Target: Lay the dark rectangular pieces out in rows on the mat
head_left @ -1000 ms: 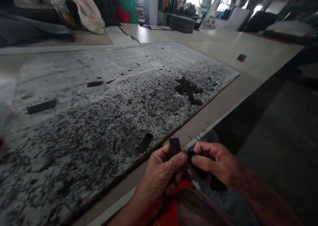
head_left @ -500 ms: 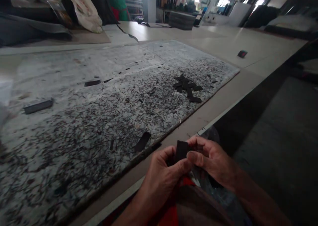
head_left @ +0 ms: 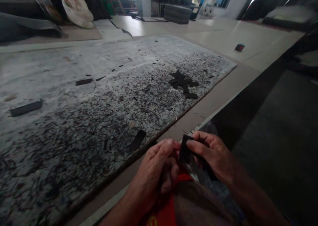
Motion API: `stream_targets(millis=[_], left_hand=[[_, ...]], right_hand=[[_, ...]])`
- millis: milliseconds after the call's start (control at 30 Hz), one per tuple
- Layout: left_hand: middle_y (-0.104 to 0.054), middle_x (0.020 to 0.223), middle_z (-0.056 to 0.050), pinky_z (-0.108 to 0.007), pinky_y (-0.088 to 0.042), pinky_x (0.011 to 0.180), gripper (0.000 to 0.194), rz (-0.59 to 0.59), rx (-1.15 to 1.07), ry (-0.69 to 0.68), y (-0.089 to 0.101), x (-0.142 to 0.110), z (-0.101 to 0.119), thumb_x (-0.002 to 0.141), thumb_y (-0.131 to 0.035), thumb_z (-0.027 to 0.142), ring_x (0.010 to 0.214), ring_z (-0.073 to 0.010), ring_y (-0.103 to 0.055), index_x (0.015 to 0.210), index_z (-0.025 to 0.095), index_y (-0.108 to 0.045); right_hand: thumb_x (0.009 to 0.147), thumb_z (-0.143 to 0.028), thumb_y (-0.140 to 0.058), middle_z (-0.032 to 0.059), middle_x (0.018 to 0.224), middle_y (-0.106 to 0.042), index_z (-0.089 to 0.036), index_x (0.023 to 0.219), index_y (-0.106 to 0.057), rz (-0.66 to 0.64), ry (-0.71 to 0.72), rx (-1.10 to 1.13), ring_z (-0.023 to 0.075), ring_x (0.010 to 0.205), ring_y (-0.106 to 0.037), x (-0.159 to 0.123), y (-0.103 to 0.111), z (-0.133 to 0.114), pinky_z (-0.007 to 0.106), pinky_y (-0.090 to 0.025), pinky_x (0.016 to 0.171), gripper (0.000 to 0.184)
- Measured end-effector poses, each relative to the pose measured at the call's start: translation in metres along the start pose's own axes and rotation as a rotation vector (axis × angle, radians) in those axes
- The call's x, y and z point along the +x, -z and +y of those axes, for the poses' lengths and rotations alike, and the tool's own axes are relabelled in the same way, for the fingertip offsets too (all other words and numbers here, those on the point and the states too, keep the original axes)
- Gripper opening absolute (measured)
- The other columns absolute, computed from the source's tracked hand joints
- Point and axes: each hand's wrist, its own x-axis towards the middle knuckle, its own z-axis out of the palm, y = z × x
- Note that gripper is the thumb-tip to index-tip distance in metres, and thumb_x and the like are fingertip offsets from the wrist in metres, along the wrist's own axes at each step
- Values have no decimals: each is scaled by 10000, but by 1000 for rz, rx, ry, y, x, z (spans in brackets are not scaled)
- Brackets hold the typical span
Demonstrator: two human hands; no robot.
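Observation:
A small dark rectangular strip [head_left: 184,152], seemingly fabric or similar sheet material, stands upright in my right hand [head_left: 215,154], gripped between thumb and fingers. Just to its left is my left hand [head_left: 157,164], its thumb pressed against the index finger and the other fingers curled. Those fingertips come up to the strip's left edge; whether they pinch a thread or scrap there is too small to tell. Below the hands lie clear plastic [head_left: 225,189] and red cloth [head_left: 165,211] at my lap. A loose dark strip [head_left: 138,140] rests on the worktop near my left hand.
A pale board [head_left: 119,57] strewn with dark clippings covers much of the table [head_left: 206,111]. On it lies a pile of dark strips [head_left: 183,82], with more strips at left. Farther back are a small dark object [head_left: 239,47], a dark stack [head_left: 177,14] and a whitish bag [head_left: 74,7].
My left thumb has come off the strip's face and closed against the index finger. The strip has shifted slightly right and tilted in my right hand. The view has moved a little.

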Motion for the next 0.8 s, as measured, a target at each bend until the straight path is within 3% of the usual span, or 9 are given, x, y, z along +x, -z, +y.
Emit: stream_targets(millis=[167, 233, 333, 467, 533, 600, 700, 800], left_hand=[[-586, 713, -12, -104, -350, 350, 304, 66, -292, 26, -3, 0, 4, 897, -441, 358, 485, -42, -502, 853, 115, -619], [-566, 660, 7, -96, -330, 361, 238, 50, -253, 14, -3, 1, 2, 862, -524, 344, 475, -34, -482, 850, 124, -613], [-460, 472, 68, -98, -220, 324, 195, 8, -78, -7, -3, 2, -6, 766, -665, 336, 368, -19, -323, 767, 161, -580], [-606, 701, -22, -151, -397, 545, 192, -59, 21, -45, -4, 3, -13, 743, -690, 305, 590, -71, -498, 823, 143, -626], [-605, 746, -33, -182, -421, 629, 172, -86, 33, -64, -4, 4, -13, 760, -668, 282, 672, -99, -525, 842, 136, -629], [-536, 610, 12, -147, -370, 526, 169, -72, 81, -70, -3, 3, -13, 767, -657, 296, 543, -61, -456, 772, 135, -605], [-404, 441, 74, -131, -189, 339, 277, -53, 185, -9, -2, 0, -11, 776, -622, 419, 349, -20, -257, 728, 156, -551], [-418, 425, 75, -115, -189, 300, 343, -66, 221, 23, 1, -2, -10, 798, -545, 523, 308, -17, -251, 785, 180, -539]], right_hand=[[748, -466, -656, -38, 503, -546, -170, 697, -495, -16, 33, 30, 45, 362, -386, -2, 1, 0, 161, -294, 358, 340], [752, -461, -655, -47, 476, -523, -168, 681, -495, -13, 43, 37, 43, 357, -384, -3, 1, -1, 155, -293, 355, 341], [741, -455, -662, -70, 440, -462, -170, 660, -486, 27, 40, 38, 40, 368, -377, -5, -3, -4, 144, -303, 364, 345], [705, -452, -682, -72, 482, -444, -164, 658, -494, 72, 24, -12, 38, 408, -375, -9, -9, -6, 137, -305, 374, 348], [721, -447, -666, -73, 485, -439, -166, 669, -499, 45, 33, -33, 41, 413, -377, -9, -10, -6, 140, -308, 378, 330], [755, -432, -635, -74, 484, -443, -167, 687, -507, 7, 40, -43, 41, 410, -380, -8, -8, -5, 139, -311, 380, 302], [785, -406, -606, -78, 481, -451, -171, 696, -492, -21, 27, -24, 37, 398, -382, -7, -4, -5, 131, -306, 375, 277], [794, -380, -592, -79, 472, -457, -174, 679, -465, -24, 42, -41, 39, 395, -391, -7, 1, -7, 132, -321, 382, 267]])
